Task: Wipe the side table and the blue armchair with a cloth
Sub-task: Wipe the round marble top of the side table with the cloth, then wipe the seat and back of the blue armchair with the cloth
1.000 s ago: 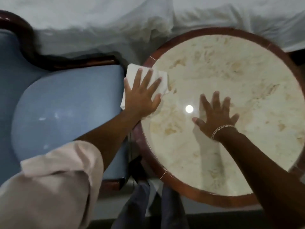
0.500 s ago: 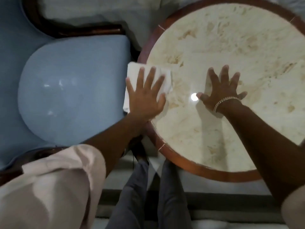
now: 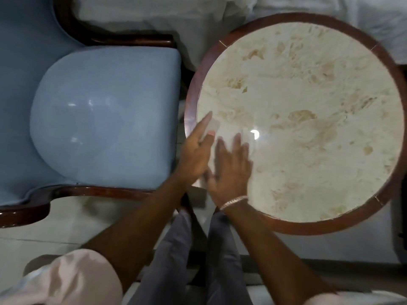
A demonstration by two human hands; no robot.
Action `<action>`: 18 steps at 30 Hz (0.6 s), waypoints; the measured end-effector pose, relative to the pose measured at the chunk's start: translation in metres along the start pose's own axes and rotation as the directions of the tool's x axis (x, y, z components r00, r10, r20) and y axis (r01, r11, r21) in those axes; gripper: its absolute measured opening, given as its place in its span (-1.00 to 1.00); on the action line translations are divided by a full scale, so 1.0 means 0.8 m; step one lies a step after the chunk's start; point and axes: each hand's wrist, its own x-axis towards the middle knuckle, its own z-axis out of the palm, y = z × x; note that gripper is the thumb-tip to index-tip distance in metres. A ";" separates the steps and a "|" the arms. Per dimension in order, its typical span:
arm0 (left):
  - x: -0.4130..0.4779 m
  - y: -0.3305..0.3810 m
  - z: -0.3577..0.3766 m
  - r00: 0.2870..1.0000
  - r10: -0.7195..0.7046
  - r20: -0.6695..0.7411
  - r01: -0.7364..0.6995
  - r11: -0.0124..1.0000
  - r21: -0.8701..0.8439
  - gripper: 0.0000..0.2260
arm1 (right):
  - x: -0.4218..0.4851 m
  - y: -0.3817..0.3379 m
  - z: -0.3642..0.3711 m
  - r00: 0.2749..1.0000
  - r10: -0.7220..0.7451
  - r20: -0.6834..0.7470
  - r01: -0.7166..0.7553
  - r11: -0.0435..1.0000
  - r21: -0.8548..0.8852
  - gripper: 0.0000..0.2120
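Note:
The round side table (image 3: 308,227) has a cream marble top and a brown wooden rim. To its left stands the blue armchair (image 3: 105,117) with a dark wooden frame. Both hands meet at the table's near left edge and are motion-blurred. My left hand (image 3: 195,153) lies over the rim, pressing on the white cloth (image 3: 213,127), which shows only as pale patches between its fingers and between the hands. My right hand (image 3: 230,168), with a bracelet on the wrist, lies flat right beside it with the fingers apart. Whether it touches the cloth is unclear.
White bedding (image 3: 154,18) runs along the far side behind the chair and table. My legs in grey trousers (image 3: 176,249) stand between the two, on a pale tiled floor (image 3: 66,219). A narrow gap separates the chair seat from the table rim.
My right hand has slid left across the tabletop to lie beside my left hand. The left hand and cloth have moved toward the near left rim. The view has shifted.

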 end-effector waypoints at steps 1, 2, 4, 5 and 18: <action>0.003 0.006 -0.013 1.000 -0.011 -0.014 0.011 1.000 -0.012 -0.59 | 0.010 -0.014 0.015 0.999 0.026 0.020 -0.024 0.997 -0.078 -0.21; 0.005 0.012 -0.029 0.999 -0.017 -0.032 0.017 1.000 0.002 -0.60 | 0.021 -0.024 0.027 0.999 0.042 0.014 -0.040 0.991 -0.131 -0.18; 0.006 0.019 -0.072 0.994 0.025 -0.107 -0.008 0.988 0.154 -0.58 | 0.035 -0.034 0.039 0.999 0.036 0.002 -0.035 0.982 -0.185 -0.20; 0.004 0.022 -0.098 0.985 0.077 -0.154 -0.029 0.956 0.293 -0.57 | 0.035 -0.032 0.039 1.000 0.010 0.023 -0.005 0.974 -0.225 -0.21; -0.132 0.085 -0.418 0.938 0.101 -0.333 0.284 0.329 0.900 -0.50 | 0.097 -0.020 -0.078 0.959 0.228 0.170 -0.205 0.969 -0.140 -0.31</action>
